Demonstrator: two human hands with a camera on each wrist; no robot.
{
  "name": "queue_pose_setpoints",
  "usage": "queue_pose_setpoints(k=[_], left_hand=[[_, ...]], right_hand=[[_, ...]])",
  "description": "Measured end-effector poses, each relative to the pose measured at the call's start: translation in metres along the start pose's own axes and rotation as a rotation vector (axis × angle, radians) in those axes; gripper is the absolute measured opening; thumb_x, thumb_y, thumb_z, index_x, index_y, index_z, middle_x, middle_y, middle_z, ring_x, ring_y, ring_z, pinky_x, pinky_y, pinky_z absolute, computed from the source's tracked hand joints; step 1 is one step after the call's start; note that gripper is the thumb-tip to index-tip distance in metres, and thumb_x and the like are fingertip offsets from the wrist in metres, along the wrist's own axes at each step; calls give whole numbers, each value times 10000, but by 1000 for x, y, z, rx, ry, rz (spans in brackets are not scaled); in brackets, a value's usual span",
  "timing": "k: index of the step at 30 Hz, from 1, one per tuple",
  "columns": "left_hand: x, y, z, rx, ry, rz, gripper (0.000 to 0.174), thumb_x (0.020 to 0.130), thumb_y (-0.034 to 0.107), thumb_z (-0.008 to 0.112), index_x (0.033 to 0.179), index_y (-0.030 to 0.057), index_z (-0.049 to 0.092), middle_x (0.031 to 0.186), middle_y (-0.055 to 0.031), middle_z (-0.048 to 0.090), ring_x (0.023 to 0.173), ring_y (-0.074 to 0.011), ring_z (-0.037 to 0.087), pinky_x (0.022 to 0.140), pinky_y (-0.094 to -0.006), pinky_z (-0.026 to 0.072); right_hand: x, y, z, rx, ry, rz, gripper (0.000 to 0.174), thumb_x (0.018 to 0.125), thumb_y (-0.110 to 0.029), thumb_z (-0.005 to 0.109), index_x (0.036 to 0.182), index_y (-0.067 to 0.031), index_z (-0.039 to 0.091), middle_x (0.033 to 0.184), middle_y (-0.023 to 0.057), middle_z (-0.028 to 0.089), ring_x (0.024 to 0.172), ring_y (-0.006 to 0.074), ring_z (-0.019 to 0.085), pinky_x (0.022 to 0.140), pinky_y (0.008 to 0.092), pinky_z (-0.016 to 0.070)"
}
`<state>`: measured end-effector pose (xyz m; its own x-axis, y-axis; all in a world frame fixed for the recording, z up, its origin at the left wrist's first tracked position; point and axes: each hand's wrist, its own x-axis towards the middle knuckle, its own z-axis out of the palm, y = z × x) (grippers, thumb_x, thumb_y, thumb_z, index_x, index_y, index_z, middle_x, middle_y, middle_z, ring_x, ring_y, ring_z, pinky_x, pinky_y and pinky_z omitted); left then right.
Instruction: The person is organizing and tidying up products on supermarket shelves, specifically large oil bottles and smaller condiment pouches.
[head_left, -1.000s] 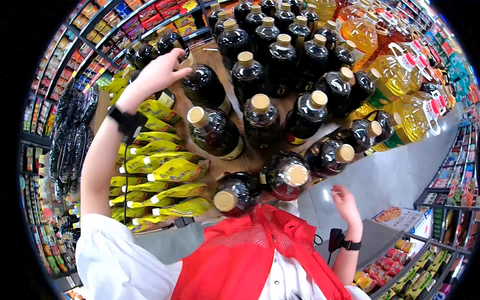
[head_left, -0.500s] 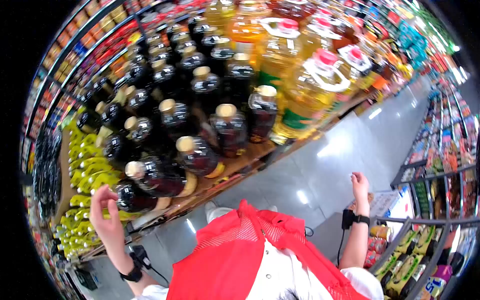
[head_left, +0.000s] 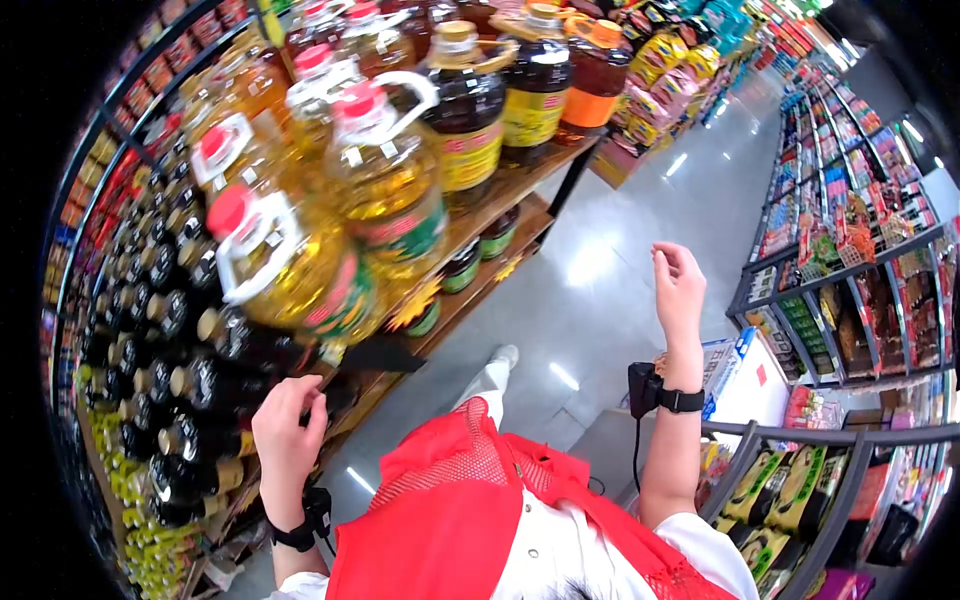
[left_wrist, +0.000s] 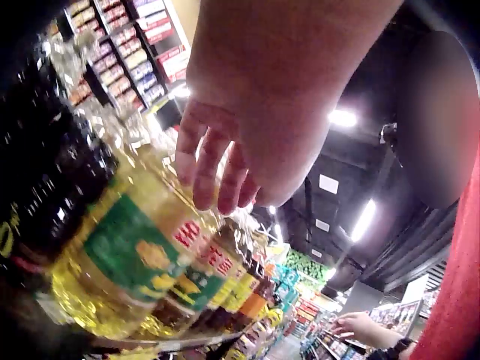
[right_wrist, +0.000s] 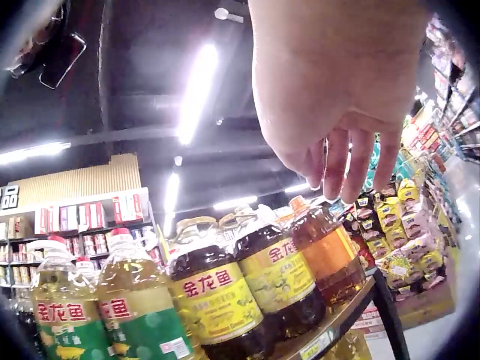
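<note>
My left hand (head_left: 288, 430) hangs in front of the shelf edge with loosely curled fingers, holding nothing. Closest to it are dark bottles with tan caps (head_left: 215, 380) and a big jug of yellow oil (head_left: 330, 270) with a red cap and white handle. The left wrist view has that hand (left_wrist: 255, 142) in front of oil jugs with green labels (left_wrist: 131, 247). Over the aisle my right hand (head_left: 680, 295) is raised, relaxed and holding nothing. Beyond it in the right wrist view stand dark oil jugs with yellow labels (right_wrist: 217, 300) and an orange-labelled one (right_wrist: 330, 259).
A wooden shelf (head_left: 500, 200) carries the jugs, with jars on a lower level. Grey floor (head_left: 590, 265) runs down the aisle. To the right are stocked racks (head_left: 850, 270), a white box (head_left: 755, 380) and a dark-railed bin (head_left: 790, 440) of packets. Yellow pouches (head_left: 130, 500) lie at far left.
My left hand has come away from the dark bottles and dropped beside the shelf edge. The body has moved along the aisle, bringing the oil jugs near. The right hand has stayed raised and free.
</note>
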<state>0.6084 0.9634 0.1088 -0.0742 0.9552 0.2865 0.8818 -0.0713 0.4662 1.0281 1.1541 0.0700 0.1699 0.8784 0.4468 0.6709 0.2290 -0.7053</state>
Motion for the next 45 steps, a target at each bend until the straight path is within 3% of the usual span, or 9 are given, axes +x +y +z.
queue_pose_setpoints(k=[8, 16, 20, 23, 27, 31, 37, 41, 45], left_hand=[[180, 99, 132, -135, -151, -46, 111, 770, 23, 621, 876, 30, 587, 775, -106, 596, 640, -240, 597, 580, -320, 468], [381, 232, 248, -91, -337, 268, 135, 773, 9, 610, 903, 44, 601, 752, -76, 588, 627, -216, 594, 548, -294, 470], [455, 296, 289, -450, -614, 261, 175, 774, -24, 604, 939, 32, 607, 812, -84, 616, 686, -199, 628, 586, -269, 495], [498, 339, 325, -487, -484, 116, 197, 778, -32, 596, 964, 33, 601, 822, -82, 613, 710, -195, 633, 598, -267, 499], [543, 371, 359, -370, -390, -117, 260, 782, -63, 574, 1029, 19, 573, 849, -89, 603, 753, -183, 626, 645, -268, 502], [563, 388, 374, -389, -355, -385, 295, 790, -67, 565, 1073, 17, 550, 871, -88, 600, 796, -173, 618, 677, -268, 502], [630, 376, 393, -493, -359, -585, 305, 806, -19, 556, 1107, 17, 526, 927, -99, 602, 822, -191, 614, 736, -293, 491], [702, 321, 403, -443, -317, -552, 299, 807, 2, 561, 1103, 13, 523, 928, -105, 589, 809, -203, 609, 738, -295, 485], [781, 273, 389, -345, -191, -608, 290, 806, 11, 567, 1094, 9, 533, 933, -128, 594, 880, -262, 603, 776, -326, 478]], right_hand=[[109, 175, -40, -277, -49, -19, 121, 817, -36, 565, 930, -8, 598, 861, 144, 612, 781, 263, 611, 708, 337, 476], [97, 357, -168, -325, 3, 704, 162, 863, -112, 568, 958, 13, 611, 835, 109, 654, 782, 172, 639, 712, 273, 497], [208, 429, -174, -272, -41, 694, 137, 851, -111, 582, 931, -11, 632, 843, 102, 663, 757, 167, 630, 705, 285, 492], [341, 469, -140, -278, -111, 470, 143, 855, -124, 584, 929, -5, 609, 787, 97, 641, 709, 144, 596, 680, 263, 475], [531, 460, -60, -166, -367, 149, 135, 836, -83, 573, 937, -6, 617, 876, 161, 636, 788, 271, 631, 727, 330, 493], [663, 390, 29, 113, -550, -112, 154, 870, -91, 554, 985, 1, 601, 873, 99, 647, 800, 174, 628, 729, 279, 487], [765, 282, 151, 486, -723, -489, 150, 822, -21, 563, 970, -5, 580, 869, 104, 615, 805, 211, 608, 727, 291, 471], [801, 299, 249, 399, -775, -509, 144, 817, -32, 577, 959, -6, 580, 855, 131, 607, 792, 253, 607, 712, 314, 477], [836, 339, 317, 371, -943, -179, 141, 853, -68, 571, 977, -6, 594, 888, 103, 636, 798, 190, 619, 725, 284, 482]])
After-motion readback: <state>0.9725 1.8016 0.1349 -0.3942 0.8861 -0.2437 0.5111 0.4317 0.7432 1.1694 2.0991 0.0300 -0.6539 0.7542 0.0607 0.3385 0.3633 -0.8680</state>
